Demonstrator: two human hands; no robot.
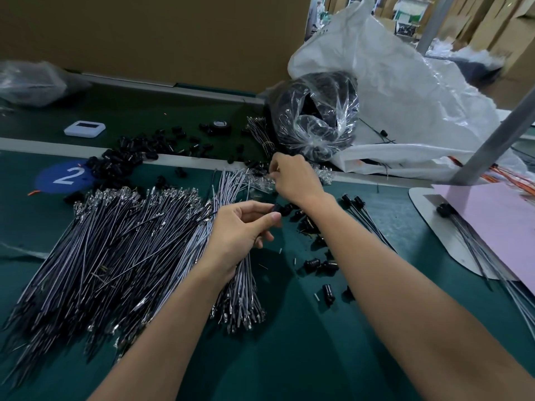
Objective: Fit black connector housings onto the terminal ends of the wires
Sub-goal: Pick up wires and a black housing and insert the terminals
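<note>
Left hand point(243, 227) pinches a black connector housing point(278, 209) between thumb and fingertips, just above the fanned wire pile point(121, 235). Right hand point(292, 178) is out beyond it, fingers bunched at the far grey wires point(231, 183); holding one? Can't tell from here. Best to line the terminal square to the housing mouth and push straight, no bending

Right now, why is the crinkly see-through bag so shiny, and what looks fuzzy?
Head view: light glints white off the clear crinkled plastic bag of black parts; also in the head view, the grey plastic bag at far left and the brown cardboard boxes top right look blurred.
</note>
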